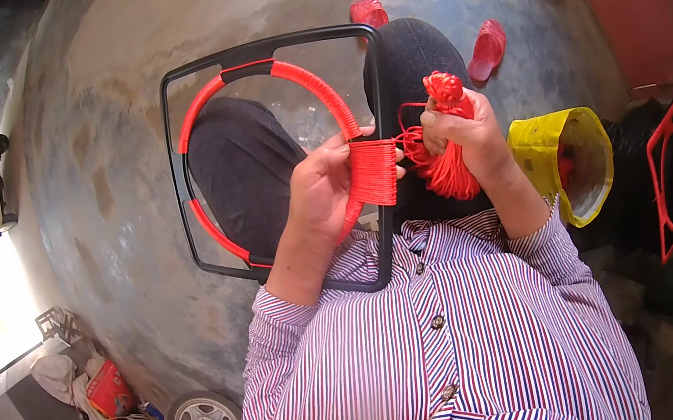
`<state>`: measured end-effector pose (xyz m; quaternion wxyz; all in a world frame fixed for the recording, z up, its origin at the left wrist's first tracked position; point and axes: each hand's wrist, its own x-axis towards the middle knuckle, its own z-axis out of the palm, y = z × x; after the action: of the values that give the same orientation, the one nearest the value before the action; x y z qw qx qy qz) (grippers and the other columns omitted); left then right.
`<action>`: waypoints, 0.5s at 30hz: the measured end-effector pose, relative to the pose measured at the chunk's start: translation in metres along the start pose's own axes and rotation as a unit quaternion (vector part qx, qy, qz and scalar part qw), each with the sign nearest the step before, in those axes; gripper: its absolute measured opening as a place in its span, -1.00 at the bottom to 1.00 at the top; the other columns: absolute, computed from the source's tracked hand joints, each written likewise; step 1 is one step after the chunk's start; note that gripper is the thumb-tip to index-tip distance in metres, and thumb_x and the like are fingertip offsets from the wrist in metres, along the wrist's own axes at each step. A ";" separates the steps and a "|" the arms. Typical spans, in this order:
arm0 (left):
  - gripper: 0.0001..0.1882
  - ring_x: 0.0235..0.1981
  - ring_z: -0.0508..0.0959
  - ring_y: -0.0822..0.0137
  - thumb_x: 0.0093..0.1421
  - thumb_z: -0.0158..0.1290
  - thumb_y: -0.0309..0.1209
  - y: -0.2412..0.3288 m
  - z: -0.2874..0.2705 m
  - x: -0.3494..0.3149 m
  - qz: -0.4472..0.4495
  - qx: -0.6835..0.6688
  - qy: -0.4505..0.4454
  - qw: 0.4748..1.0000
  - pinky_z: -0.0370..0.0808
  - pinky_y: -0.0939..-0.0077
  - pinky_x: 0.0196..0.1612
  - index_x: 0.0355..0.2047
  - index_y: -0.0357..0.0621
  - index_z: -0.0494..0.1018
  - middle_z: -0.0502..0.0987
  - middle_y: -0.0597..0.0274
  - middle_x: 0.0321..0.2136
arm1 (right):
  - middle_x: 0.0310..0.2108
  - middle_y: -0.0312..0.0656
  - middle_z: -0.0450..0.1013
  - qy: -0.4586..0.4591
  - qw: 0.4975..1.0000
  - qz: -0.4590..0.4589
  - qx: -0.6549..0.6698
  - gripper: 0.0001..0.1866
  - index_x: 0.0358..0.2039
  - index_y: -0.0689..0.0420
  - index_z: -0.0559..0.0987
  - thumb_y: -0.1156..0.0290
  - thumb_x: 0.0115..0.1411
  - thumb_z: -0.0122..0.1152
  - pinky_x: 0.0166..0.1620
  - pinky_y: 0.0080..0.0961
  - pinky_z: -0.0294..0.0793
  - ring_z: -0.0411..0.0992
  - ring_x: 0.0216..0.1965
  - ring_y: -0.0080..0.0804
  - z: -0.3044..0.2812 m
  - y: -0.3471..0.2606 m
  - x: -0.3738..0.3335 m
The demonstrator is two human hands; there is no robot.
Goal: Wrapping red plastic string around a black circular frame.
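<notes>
Yellow bag (560, 139) open beside right hand (466, 130) — contents unclear.

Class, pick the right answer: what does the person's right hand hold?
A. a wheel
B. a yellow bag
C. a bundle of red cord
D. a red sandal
C: the right hand is closed around a bundle of red cord, whose strands run across to the black frame.

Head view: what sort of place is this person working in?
Probably an informal home or yard workshop. The floor is bare concrete, a wheel and clutter lie at lower left, and another red-wrapped frame and a yellow bag sit to the right.
</notes>
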<state>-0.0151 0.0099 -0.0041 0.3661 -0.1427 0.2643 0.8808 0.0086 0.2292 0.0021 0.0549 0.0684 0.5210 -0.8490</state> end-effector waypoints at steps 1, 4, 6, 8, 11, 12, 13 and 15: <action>-0.50 -0.04 0.55 -0.25 0.12 -0.16 -0.44 -0.001 0.001 0.001 -0.003 -0.002 0.012 1.000 0.52 -0.17 0.03 0.08 -0.45 0.31 0.51 -0.38 -0.11 | -0.62 -0.37 0.35 -0.004 1.000 0.003 -0.004 -0.88 -0.44 0.17 0.43 0.53 0.14 0.22 -0.47 -0.61 0.27 0.30 -0.59 -0.65 0.001 -0.003 -0.001; -0.55 -0.07 0.57 -0.25 0.12 -0.16 -0.45 -0.002 0.000 0.001 0.005 0.008 0.017 1.000 0.55 -0.18 -0.01 0.02 -0.42 0.34 0.52 -0.35 -0.14 | -0.61 -0.37 0.36 -0.003 1.000 0.025 0.010 -0.88 -0.45 0.16 0.44 0.52 0.14 0.23 -0.47 -0.61 0.26 0.30 -0.59 -0.65 -0.002 -0.001 0.002; -0.58 -0.09 0.57 -0.25 0.12 -0.16 -0.45 -0.003 0.000 0.000 0.010 0.021 0.015 1.000 0.56 -0.18 -0.03 -0.02 -0.41 0.35 0.53 -0.34 -0.14 | -0.61 -0.37 0.37 -0.008 0.999 0.028 -0.017 -0.89 -0.45 0.16 0.45 0.52 0.14 0.23 -0.48 -0.61 0.26 0.30 -0.59 -0.65 0.001 -0.004 0.000; -0.61 -0.10 0.58 -0.25 0.12 -0.16 -0.45 -0.003 0.001 0.000 0.016 0.027 0.015 0.999 0.57 -0.19 -0.05 -0.06 -0.40 0.36 0.53 -0.33 -0.15 | -0.61 -0.37 0.37 -0.013 0.999 0.032 -0.037 -0.89 -0.45 0.16 0.45 0.52 0.14 0.23 -0.48 -0.61 0.27 0.31 -0.59 -0.65 0.003 -0.005 -0.001; -0.63 -0.12 0.59 -0.25 0.13 -0.16 -0.44 -0.003 0.001 0.002 0.019 0.016 0.005 1.000 0.57 -0.20 -0.06 -0.07 -0.38 0.35 0.54 -0.32 -0.16 | -0.61 -0.37 0.37 -0.015 0.998 0.035 -0.042 -0.89 -0.45 0.17 0.46 0.52 0.14 0.24 -0.47 -0.62 0.27 0.31 -0.59 -0.65 0.003 -0.004 -0.002; -0.63 -0.13 0.59 -0.25 0.13 -0.16 -0.44 -0.004 -0.001 0.002 0.019 0.001 -0.007 1.000 0.57 -0.20 -0.06 -0.07 -0.37 0.35 0.54 -0.32 -0.16 | -0.61 -0.37 0.37 -0.013 0.999 0.036 -0.035 -0.89 -0.45 0.17 0.46 0.52 0.14 0.23 -0.47 -0.62 0.27 0.31 -0.59 -0.65 0.004 -0.002 -0.003; -0.63 -0.13 0.59 -0.25 0.13 -0.16 -0.43 -0.004 -0.003 0.002 0.018 -0.013 -0.018 1.000 0.57 -0.20 -0.07 -0.07 -0.36 0.34 0.54 -0.32 -0.17 | -0.61 -0.37 0.37 -0.012 0.999 0.038 -0.027 -0.89 -0.45 0.17 0.46 0.52 0.14 0.23 -0.47 -0.62 0.27 0.31 -0.58 -0.65 0.004 -0.001 -0.003; -0.62 -0.14 0.59 -0.26 0.14 -0.16 -0.42 -0.005 -0.003 0.004 0.017 0.004 0.002 1.000 0.57 -0.21 -0.07 -0.05 -0.35 0.34 0.54 -0.32 -0.16 | -0.60 -0.37 0.37 -0.023 0.999 0.037 -0.031 -0.89 -0.45 0.17 0.46 0.52 0.14 0.23 -0.47 -0.62 0.27 0.30 -0.58 -0.65 0.003 -0.002 -0.002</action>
<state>-0.0140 0.0132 -0.0104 0.3508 -0.1384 0.2705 0.8858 0.0097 0.2272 0.0058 0.1001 0.0662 0.5432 -0.8310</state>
